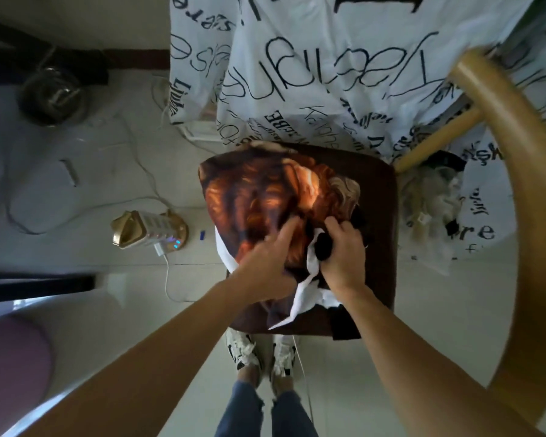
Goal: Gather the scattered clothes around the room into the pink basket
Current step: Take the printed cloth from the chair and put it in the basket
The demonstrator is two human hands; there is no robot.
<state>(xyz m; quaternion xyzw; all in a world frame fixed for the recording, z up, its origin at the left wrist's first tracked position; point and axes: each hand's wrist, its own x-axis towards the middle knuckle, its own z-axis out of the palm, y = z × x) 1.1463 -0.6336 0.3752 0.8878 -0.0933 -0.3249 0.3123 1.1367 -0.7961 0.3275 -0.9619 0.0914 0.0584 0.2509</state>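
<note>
A garment with an orange-brown print [265, 197] lies spread over the dark brown seat [382, 216] of a wooden chair. My left hand [265, 260] rests on its near part with the fingers stretched forward over the print. My right hand [341, 247] grips a bunch of black and white cloth [316, 250] at the garment's near right side, fingers curled round it. White fabric [300, 301] trails from under my hands toward the seat's front edge. A pink rounded shape [13, 364] shows at the lower left, possibly the basket.
The chair's curved wooden back [524, 190] arcs along the right. A white sheet with black lettering [328, 74] hangs behind the seat. On the tiled floor at left sit a gold-coloured charger stand [145, 230] with cables, and a dark round object [52, 96]. My shoes [262, 351] stand below the seat.
</note>
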